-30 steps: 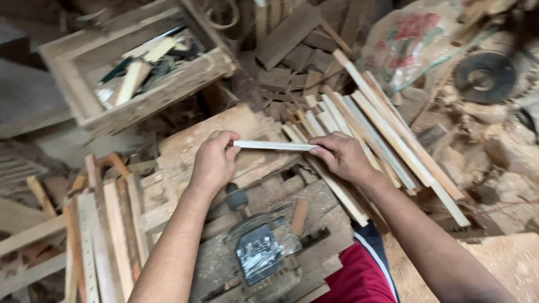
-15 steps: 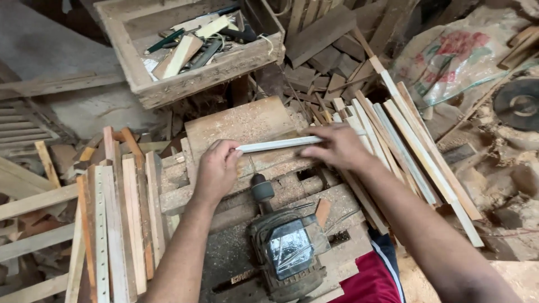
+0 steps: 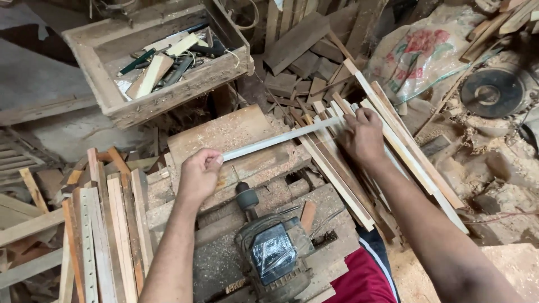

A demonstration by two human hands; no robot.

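A thin pale wooden strip (image 3: 283,138) lies slanted across a sawdust-covered wooden bench (image 3: 236,134). My left hand (image 3: 197,174) grips its near-left end. My right hand (image 3: 364,137) holds its far-right end over a pile of long slats (image 3: 393,146). Just below the strip stands a small electric motor (image 3: 273,255) with a spindle and bit (image 3: 246,196) pointing up toward the strip.
A wooden crate (image 3: 160,62) with tools and offcuts sits at upper left. Upright slats (image 3: 104,224) lean at lower left. Wood scraps (image 3: 303,50) lie behind the bench. A printed sack (image 3: 426,50) and a round metal disc (image 3: 494,92) are at upper right.
The strip has tilted, its right end now raised and farther away. My right hand moved right and up along it; my left hand slid down toward the motor's spindle.
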